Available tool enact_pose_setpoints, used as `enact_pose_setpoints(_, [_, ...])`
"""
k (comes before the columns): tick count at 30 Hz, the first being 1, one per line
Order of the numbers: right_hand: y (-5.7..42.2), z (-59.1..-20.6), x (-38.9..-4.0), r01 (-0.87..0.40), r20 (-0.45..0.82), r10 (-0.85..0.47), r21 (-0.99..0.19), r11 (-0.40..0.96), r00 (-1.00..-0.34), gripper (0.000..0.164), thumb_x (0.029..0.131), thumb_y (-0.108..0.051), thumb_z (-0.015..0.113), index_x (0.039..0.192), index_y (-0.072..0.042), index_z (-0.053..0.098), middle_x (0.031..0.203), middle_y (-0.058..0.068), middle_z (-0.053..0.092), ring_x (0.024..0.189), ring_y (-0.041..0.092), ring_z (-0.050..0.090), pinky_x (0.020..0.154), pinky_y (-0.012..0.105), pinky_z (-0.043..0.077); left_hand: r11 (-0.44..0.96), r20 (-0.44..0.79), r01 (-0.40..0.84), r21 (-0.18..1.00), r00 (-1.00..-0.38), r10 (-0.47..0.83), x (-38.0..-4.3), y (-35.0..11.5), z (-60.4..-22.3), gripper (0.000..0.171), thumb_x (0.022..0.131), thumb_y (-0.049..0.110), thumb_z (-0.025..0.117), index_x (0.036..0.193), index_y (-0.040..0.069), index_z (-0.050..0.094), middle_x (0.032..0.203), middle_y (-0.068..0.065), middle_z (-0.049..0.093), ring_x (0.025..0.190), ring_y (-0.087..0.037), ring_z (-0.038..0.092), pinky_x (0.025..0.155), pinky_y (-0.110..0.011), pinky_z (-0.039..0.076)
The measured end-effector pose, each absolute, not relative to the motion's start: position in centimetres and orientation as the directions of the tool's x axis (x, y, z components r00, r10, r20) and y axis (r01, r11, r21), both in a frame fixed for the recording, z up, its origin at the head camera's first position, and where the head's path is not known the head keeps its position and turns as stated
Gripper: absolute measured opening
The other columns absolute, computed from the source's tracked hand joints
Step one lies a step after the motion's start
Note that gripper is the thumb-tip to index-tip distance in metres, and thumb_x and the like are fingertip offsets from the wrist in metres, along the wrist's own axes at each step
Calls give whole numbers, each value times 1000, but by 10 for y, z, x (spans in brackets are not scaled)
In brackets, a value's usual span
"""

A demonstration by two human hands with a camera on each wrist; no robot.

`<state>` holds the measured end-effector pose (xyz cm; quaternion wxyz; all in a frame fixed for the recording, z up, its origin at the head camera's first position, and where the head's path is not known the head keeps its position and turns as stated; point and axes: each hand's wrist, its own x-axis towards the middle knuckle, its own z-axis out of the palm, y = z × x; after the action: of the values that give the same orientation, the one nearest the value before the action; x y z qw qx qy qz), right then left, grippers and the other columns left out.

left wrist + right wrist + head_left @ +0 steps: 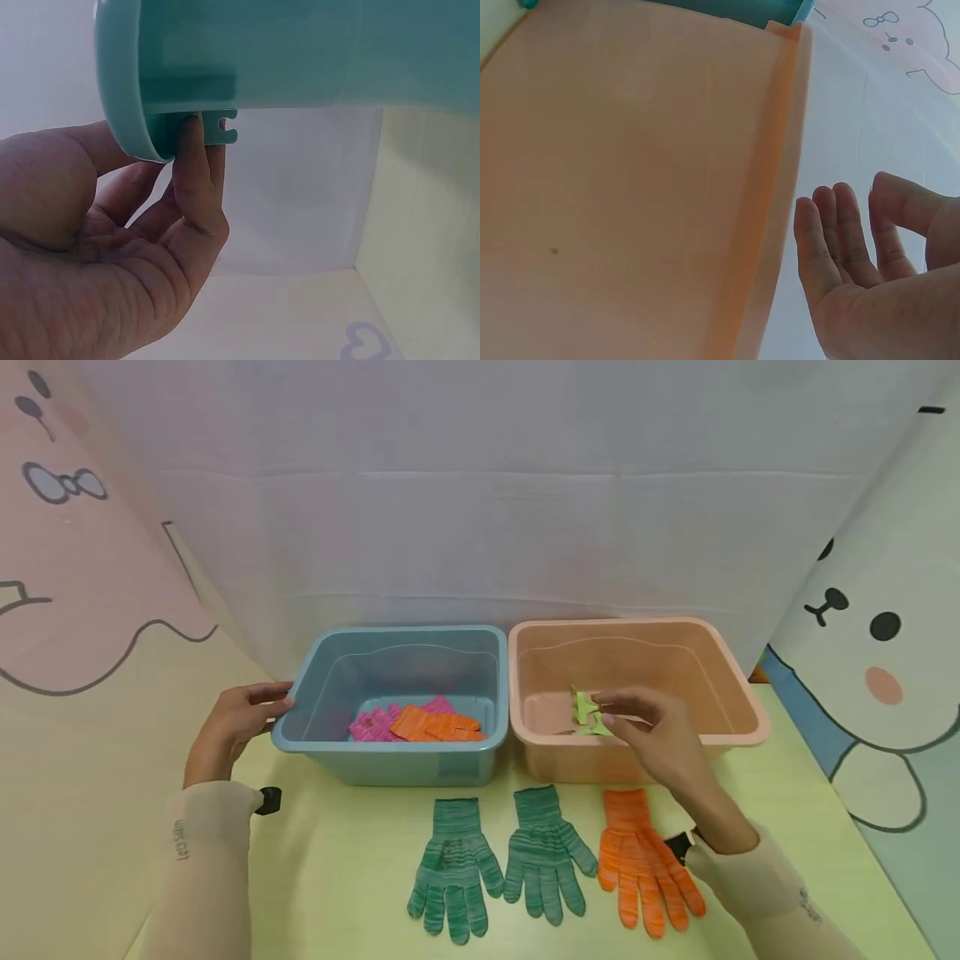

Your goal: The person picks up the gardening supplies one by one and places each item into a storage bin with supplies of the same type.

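Observation:
My left hand (236, 727) holds the left rim of a blue plastic bin (390, 767). In the left wrist view, its fingers (196, 176) curl under the bin's lip (120, 82). Inside that bin lie pink gloves (371, 727) and an orange glove (427, 724). My right hand (660, 735) hovers over the front of a peach plastic bin (600, 764). Just beyond its fingertips, light green gloves (583, 706) lie in the bin, partly hidden by the front wall. In the right wrist view, this hand (877, 262) is outside the rim line with nothing in its fingers.
Along the table (337, 877) in front of the bins lie two dark green striped gloves, one left (456, 868) and one beside it (546, 856), then an orange glove (641, 860) near the right forearm. A white curtain (487, 543) hangs behind.

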<state>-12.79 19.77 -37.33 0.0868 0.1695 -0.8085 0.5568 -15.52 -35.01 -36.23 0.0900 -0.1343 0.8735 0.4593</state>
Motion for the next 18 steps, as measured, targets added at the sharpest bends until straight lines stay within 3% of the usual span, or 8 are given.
enact_pose_setpoints(5, [209,-382,-117,-372,336,-163,-864,340,-928,21,101,0,70,121,2,75,115,7,76,103,6,70,89,13,57,558,-280,-318,767,-947,-154,-153,-352,-362,62,111,28,58,161,-2,38,161,-29,41,134,-36,54,110,-42,51])
enact_pose_setpoints(12, [222,-390,-96,-361,351,-101,-846,393,-931,24,99,2,72,123,-1,75,115,2,76,102,1,70,89,10,55,553,-286,-323,768,-946,-155,-152,-351,-363,61,111,27,59,161,-2,39,160,-29,42,134,-36,55,114,-50,48])
enact_pose_setpoints(18, [235,-399,-83,-325,327,-73,-840,434,-942,25,98,5,71,122,-2,76,112,-13,75,101,-3,68,87,8,54,561,-278,-318,764,-947,-158,-154,-350,-361,61,111,27,59,160,-3,39,159,-30,43,130,-33,57,108,-40,53])
